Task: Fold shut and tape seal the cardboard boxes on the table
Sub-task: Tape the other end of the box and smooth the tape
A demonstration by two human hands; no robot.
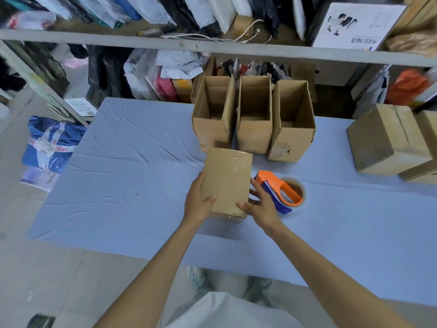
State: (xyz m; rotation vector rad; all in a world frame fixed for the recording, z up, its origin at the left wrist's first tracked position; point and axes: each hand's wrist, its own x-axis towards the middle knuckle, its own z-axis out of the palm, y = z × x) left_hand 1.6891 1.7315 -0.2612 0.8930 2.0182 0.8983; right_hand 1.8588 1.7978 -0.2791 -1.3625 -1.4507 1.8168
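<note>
A closed cardboard box (227, 178) with clear tape along its far edge sits on the blue table (132, 176) in front of me. My left hand (198, 200) grips its left side, thumb on top. My right hand (261, 204) holds its near right corner, thumb on top and fingers along the side. Just right of the box lies an orange and blue tape dispenser (280, 191) with a brown tape roll. Three open boxes stand in a row behind: left (212, 129), middle (254, 131), right (292, 138).
Closed cardboard boxes (387, 143) are stacked at the table's right end. A metal shelf rail (165, 45) crosses above the far edge, with bags and packages behind it. A blue bag (50, 143) lies on the floor to the left.
</note>
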